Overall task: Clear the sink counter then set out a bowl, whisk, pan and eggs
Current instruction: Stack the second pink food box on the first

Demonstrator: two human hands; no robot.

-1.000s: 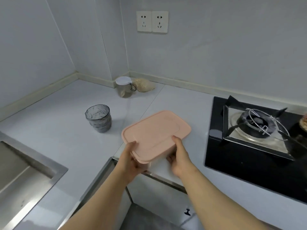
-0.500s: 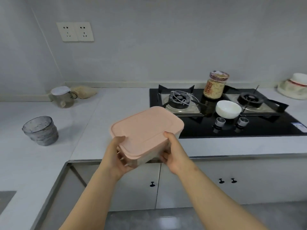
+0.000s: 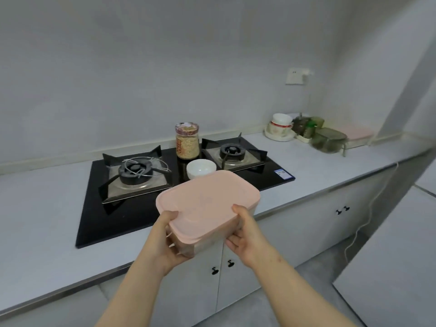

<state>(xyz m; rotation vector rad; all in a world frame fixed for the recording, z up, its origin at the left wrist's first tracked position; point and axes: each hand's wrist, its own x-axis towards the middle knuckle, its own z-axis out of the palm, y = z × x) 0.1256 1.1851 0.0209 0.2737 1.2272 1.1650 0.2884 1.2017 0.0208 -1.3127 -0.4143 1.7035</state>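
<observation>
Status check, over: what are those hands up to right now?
Left hand and right hand both grip the pink-lidded box, off the counter. White bowl and jar on the stove just beyond it.

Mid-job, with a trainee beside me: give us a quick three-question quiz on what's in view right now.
1. True or false: the pink-lidded container sits on the hob.
2. What stands just behind the white bowl on the hob? A) a lidded jar B) a kettle C) a pan
3. Fill in: the container is gripped by ___ hands.
Key: 1 false, the left hand and right hand hold it up in front of the hob; 2 A; 3 both.
</observation>
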